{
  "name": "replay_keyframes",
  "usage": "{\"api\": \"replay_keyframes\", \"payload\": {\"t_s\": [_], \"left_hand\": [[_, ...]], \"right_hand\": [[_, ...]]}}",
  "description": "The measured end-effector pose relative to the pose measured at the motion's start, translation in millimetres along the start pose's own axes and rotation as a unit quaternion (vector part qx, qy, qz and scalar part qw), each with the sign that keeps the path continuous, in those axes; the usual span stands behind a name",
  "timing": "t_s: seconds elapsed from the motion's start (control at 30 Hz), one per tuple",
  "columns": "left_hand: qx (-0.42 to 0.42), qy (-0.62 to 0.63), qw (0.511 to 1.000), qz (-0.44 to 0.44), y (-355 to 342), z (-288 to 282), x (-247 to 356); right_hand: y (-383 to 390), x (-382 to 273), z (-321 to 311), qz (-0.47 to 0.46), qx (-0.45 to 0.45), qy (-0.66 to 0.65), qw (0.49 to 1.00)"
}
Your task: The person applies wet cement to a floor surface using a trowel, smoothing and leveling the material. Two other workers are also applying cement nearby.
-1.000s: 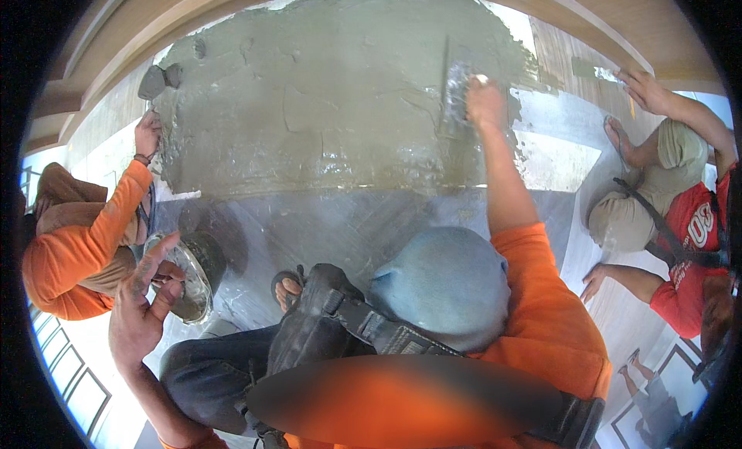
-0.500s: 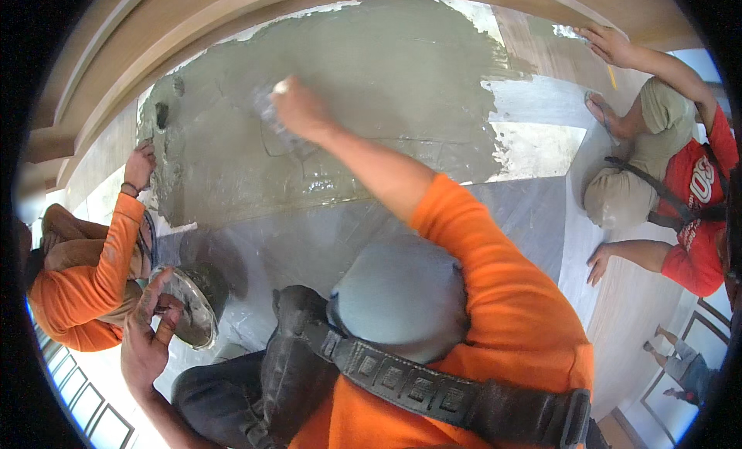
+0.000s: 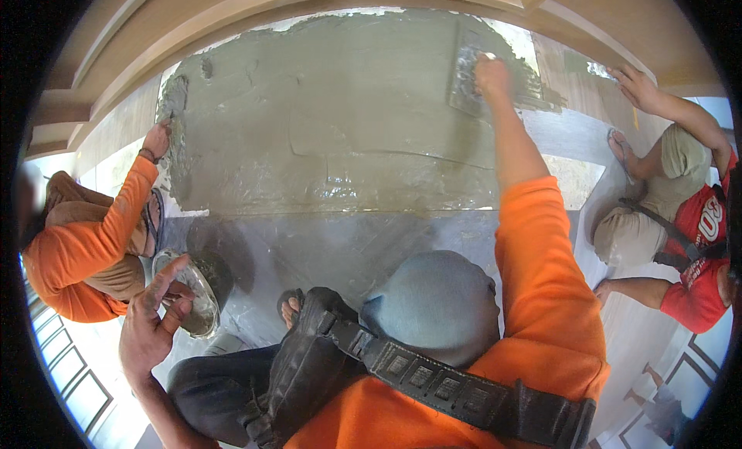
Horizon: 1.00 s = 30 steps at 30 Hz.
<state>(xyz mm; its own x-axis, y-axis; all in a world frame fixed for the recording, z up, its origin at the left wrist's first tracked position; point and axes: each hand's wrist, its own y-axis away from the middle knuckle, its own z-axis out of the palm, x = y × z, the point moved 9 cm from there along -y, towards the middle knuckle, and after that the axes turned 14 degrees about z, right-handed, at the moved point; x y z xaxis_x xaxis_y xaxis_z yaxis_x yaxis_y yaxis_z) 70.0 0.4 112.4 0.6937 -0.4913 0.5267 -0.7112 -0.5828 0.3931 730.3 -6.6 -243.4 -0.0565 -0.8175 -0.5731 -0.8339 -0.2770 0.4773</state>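
My right hand (image 3: 495, 79) is closed around the handle of a flat rectangular plastering trowel (image 3: 462, 93). The trowel's plate lies against wet grey mortar (image 3: 348, 101) spread over the floor, close to the mortar's right edge. The surface looks mostly smooth, with a curved ridge line across its middle and shiny wet patches along the near side. My left hand (image 3: 151, 325) hovers at lower left, index finger stretched and the others loosely bent, with nothing seen in it. Beside it stands a bucket (image 3: 202, 294) with grey residue inside.
At left a crouching co-worker in an orange sleeve (image 3: 116, 233) touches the mortar's left edge. A co-worker in red (image 3: 699, 225) sits at right, one hand near the far boards. Wood trim (image 3: 270, 8) borders the far side. Grey floor planks (image 3: 325, 248) lie before my knees.
My right hand has swept the trowel from the mortar's left-centre to its far right. The left co-worker's hand has shifted slightly along the edge. My left hand stays about where it was.
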Motion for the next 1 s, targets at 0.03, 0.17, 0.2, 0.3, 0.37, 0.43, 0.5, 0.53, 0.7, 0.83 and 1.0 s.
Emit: {"api": "replay_keyframes", "payload": {"t_s": [0.03, 0.17, 0.2, 0.3, 0.37, 0.43, 0.5, 0.53, 0.7, 0.83, 1.0], "left_hand": [[0.003, 0.014, 1.000, -0.007, -3.0, 1.1, -3.1], [0.010, 0.031, 0.998, -0.052, 6.3, 2.8, -7.2], [0.013, 0.028, 0.997, -0.064, 11.1, 1.7, -7.1], [0.012, 0.006, 0.998, -0.054, 18.4, -0.2, -7.1], [0.007, -0.005, 0.999, -0.047, 16.5, -0.2, -5.5], [0.001, -0.007, 1.000, -0.020, -2.9, 0.0, -3.3], [0.008, -0.002, 0.999, -0.042, 3.9, 2.1, -6.7], [0.010, -0.005, 0.999, -0.044, 5.7, 1.6, -6.7], [-0.009, 0.001, 0.999, -0.040, 14.6, 2.0, -9.2], [-0.007, -0.014, 1.000, -0.005, 6.7, 2.2, -13.3], [-0.049, 0.038, 0.996, -0.071, -7.2, 8.7, -20.1]], "right_hand": [[-11.9, -3.9, 10.9, -0.020, -0.016, 0.013, 1.000], [45.5, -63.2, 100.3, -0.113, 0.010, 0.028, 0.993], [68.2, -79.3, 123.7, -0.129, 0.003, 0.041, 0.991], [125.0, -112.1, 183.7, -0.152, -0.055, 0.058, 0.985], [168.4, -127.3, 221.7, -0.157, -0.127, 0.063, 0.977], [175.9, -126.9, 232.6, -0.168, -0.132, 0.032, 0.976], [225.0, -132.8, 227.5, -0.194, -0.174, 0.025, 0.965], [243.3, -134.9, 219.3, -0.203, -0.190, 0.022, 0.960], [191.4, -42.7, 110.5, -0.157, -0.137, -0.035, 0.977], [119.9, 64.7, -17.2, -0.097, 0.091, 0.052, 0.990], [90.7, 117.7, -35.4, 0.015, 0.052, 0.030, 0.998]]}}
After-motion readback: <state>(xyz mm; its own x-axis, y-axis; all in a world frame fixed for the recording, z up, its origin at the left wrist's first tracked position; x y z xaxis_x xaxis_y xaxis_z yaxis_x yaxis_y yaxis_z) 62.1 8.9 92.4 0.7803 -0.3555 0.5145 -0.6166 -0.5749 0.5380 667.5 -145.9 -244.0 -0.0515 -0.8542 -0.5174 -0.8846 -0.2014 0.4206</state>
